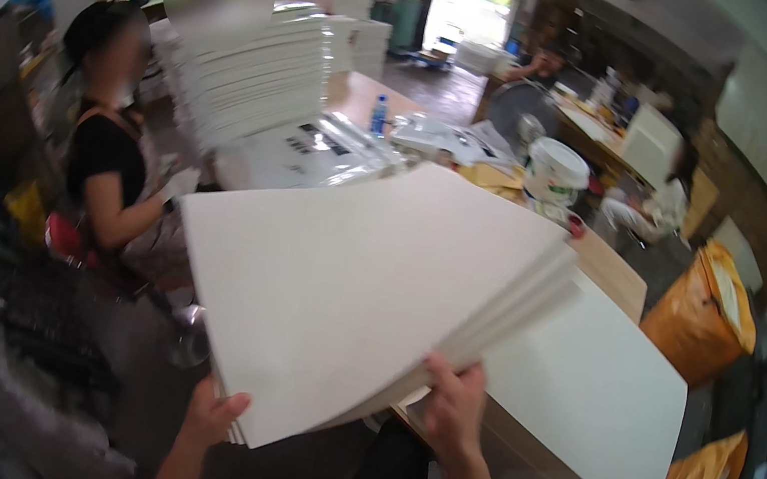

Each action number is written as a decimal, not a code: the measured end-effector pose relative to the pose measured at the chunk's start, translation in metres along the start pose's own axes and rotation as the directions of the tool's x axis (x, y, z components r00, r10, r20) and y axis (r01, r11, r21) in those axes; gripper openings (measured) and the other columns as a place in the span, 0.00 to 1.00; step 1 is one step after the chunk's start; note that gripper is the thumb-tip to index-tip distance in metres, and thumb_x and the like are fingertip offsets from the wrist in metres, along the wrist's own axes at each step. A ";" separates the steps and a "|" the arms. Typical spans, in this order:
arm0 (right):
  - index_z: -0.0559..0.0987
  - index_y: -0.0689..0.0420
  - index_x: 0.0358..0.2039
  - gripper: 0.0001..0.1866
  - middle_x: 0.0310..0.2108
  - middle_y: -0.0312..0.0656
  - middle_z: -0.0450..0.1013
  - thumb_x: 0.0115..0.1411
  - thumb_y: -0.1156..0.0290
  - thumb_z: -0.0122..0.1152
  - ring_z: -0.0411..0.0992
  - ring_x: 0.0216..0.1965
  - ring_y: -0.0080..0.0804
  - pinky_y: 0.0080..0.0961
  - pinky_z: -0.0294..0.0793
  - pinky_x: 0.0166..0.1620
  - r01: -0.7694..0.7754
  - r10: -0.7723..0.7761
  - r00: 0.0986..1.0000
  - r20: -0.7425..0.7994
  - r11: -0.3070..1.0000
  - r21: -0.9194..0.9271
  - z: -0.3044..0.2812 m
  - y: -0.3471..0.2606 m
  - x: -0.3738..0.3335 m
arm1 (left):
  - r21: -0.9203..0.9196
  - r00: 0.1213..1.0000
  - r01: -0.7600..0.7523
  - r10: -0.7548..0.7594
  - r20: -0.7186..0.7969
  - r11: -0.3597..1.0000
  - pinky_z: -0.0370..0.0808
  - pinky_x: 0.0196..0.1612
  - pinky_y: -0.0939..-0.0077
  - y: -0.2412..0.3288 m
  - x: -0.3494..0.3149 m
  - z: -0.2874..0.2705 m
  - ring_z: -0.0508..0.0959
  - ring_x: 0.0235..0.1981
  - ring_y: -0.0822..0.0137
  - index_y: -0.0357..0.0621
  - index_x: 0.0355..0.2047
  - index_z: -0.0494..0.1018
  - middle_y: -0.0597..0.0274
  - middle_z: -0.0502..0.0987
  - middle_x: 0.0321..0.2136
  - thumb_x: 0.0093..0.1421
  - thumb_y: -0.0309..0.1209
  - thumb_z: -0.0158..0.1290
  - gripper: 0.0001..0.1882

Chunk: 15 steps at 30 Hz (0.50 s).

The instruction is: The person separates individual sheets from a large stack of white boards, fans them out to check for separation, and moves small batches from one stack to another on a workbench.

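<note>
A small stack of white rectangular panels (357,276), which look like blank canvases, is held up in front of me with its layers slightly fanned at the right side. My left hand (211,412) grips the near left corner, thumb on top and fingers hidden beneath. Along the right edge, my right hand (456,399) is closed on the same panels, its thumb and forefinger at the rim. Just to the right, a taller stack of white panels (596,397) rests at the near side of the table. What supports the lower part of it is mostly hidden.
On the wooden table (616,273) are a white bucket (555,172), a blue bottle (379,115) and plastic-wrapped packs (307,151). A tall stack of panels (255,66) rises behind. Orange sacks (705,309) stand right. A co-worker (115,144) is close at left; others are farther back.
</note>
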State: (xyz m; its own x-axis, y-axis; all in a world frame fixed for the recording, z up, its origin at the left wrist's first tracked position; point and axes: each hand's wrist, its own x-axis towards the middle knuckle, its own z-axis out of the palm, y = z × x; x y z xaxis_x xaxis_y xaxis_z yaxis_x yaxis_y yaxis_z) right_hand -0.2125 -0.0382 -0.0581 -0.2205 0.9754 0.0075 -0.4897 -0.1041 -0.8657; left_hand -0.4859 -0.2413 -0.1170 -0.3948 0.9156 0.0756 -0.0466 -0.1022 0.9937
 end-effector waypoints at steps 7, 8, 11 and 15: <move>0.71 0.61 0.59 0.22 0.52 0.42 0.73 0.66 0.77 0.63 0.72 0.52 0.29 0.30 0.73 0.57 0.068 -0.068 0.998 -0.001 0.992 0.110 0.051 0.041 0.092 | 0.008 0.985 -0.149 0.149 -0.090 0.989 0.72 0.60 0.67 -0.063 0.089 -0.033 0.76 0.55 0.64 0.31 0.61 0.68 0.54 0.76 0.55 0.65 0.37 0.58 0.29; 0.71 0.60 0.60 0.23 0.52 0.42 0.73 0.66 0.76 0.63 0.72 0.53 0.30 0.30 0.73 0.58 0.078 -0.075 0.997 -0.030 0.990 0.116 0.054 0.044 0.106 | -0.018 0.984 -0.137 0.134 -0.122 0.990 0.71 0.61 0.67 -0.086 0.106 -0.036 0.75 0.57 0.64 0.31 0.62 0.68 0.54 0.76 0.56 0.65 0.37 0.58 0.30; 0.66 0.60 0.64 0.29 0.55 0.41 0.71 0.64 0.76 0.66 0.68 0.57 0.29 0.31 0.68 0.61 0.214 -0.183 0.973 -0.140 0.945 0.249 0.054 0.071 0.142 | -0.260 0.994 -0.082 0.059 -0.096 0.962 0.70 0.62 0.64 -0.120 0.160 -0.014 0.74 0.59 0.62 0.32 0.65 0.65 0.53 0.74 0.58 0.67 0.37 0.57 0.31; 0.61 0.61 0.66 0.38 0.60 0.44 0.67 0.61 0.73 0.72 0.65 0.62 0.34 0.34 0.63 0.66 0.063 0.023 0.905 -0.425 0.980 0.188 0.029 0.125 0.184 | -0.602 0.995 0.099 -0.079 0.060 0.792 0.72 0.61 0.62 -0.178 0.209 -0.001 0.75 0.59 0.59 0.30 0.65 0.63 0.52 0.74 0.58 0.67 0.36 0.57 0.31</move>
State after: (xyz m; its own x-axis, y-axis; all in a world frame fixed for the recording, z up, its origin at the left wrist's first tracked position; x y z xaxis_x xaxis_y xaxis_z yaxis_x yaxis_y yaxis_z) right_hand -0.3390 0.1223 -0.1503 0.1474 0.9629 -0.2259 -0.6520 -0.0771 -0.7542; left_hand -0.5605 -0.0324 -0.2785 -0.3341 0.9425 0.0021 -0.6282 -0.2244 0.7450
